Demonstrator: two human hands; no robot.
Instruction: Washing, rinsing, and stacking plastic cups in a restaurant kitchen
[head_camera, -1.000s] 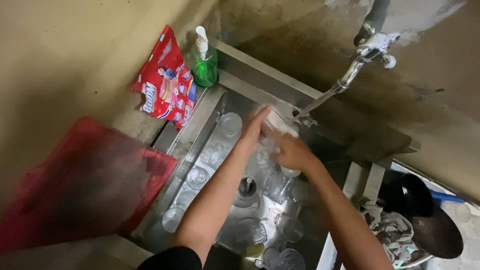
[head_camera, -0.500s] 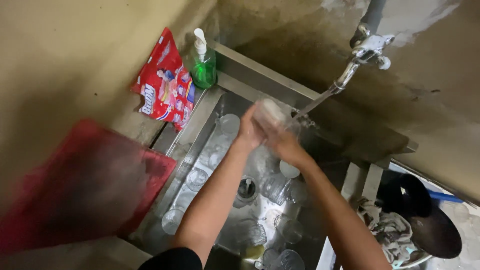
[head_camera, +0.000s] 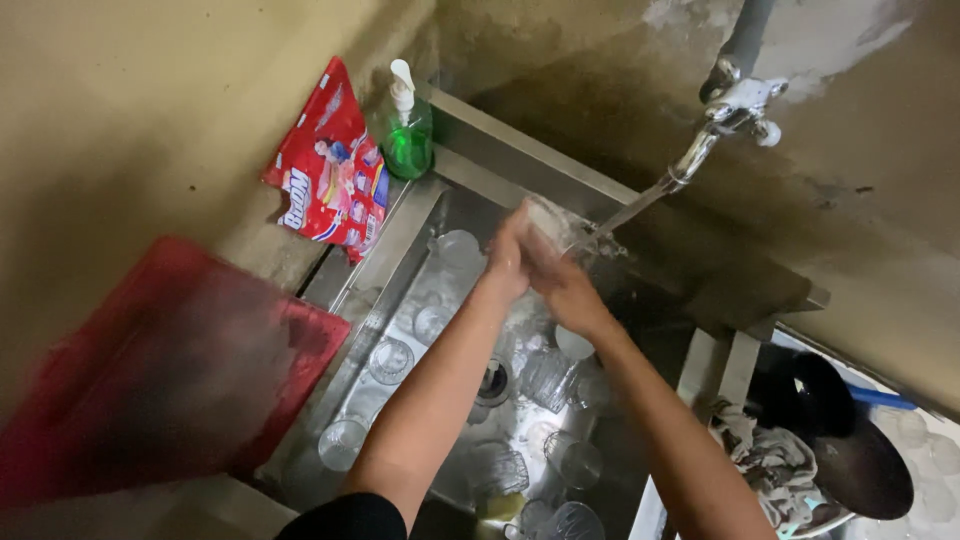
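Right now you hold one glass (head_camera: 548, 222) under the tap (head_camera: 735, 105) stream, left hand (head_camera: 507, 258) and right hand (head_camera: 562, 282) both closed around it in a firm grip. Below your hands the sink (head_camera: 400, 262) is full of glasses (head_camera: 392, 358), by my judgement most of them unrinsed, so you are early on.

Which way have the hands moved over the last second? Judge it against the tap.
Yes: left hand and right hand both shifted slightly up-frame toward the tap, lifting the glass into its water stream.
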